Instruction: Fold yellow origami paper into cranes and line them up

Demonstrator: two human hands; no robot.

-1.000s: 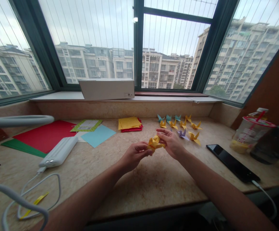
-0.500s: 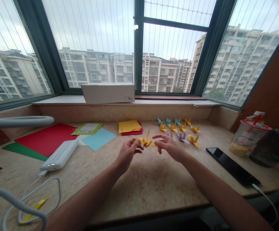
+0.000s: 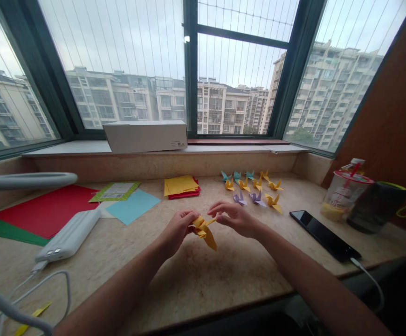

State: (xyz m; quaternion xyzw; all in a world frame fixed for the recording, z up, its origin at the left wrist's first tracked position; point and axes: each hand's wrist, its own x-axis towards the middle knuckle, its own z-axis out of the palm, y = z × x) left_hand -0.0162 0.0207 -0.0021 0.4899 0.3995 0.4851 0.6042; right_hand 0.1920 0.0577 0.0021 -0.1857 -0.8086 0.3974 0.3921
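A yellow folded paper crane (image 3: 205, 228) hangs between my two hands a little above the marble desk (image 3: 203, 275). My left hand (image 3: 176, 229) is closed on its left end. My right hand (image 3: 236, 218) pinches a thin point at its right end with thumb and fingertips. One wing hangs down toward the desk. Behind my hands stands a group of several finished small paper cranes (image 3: 251, 185) in yellow, blue and purple.
A stack of yellow and red paper squares (image 3: 181, 185), a blue sheet (image 3: 132, 206) and a large red sheet (image 3: 45, 210) lie at the left. A white power bank (image 3: 68, 235) with cable, a black phone (image 3: 323, 234), a plastic cup (image 3: 342, 195) and a dark mug (image 3: 377, 206) are on the desk.
The crane was stretched flat between my hands half a second ago; now it is tilted with one wing hanging down. My hands have come lower and closer, and the view has shifted right.
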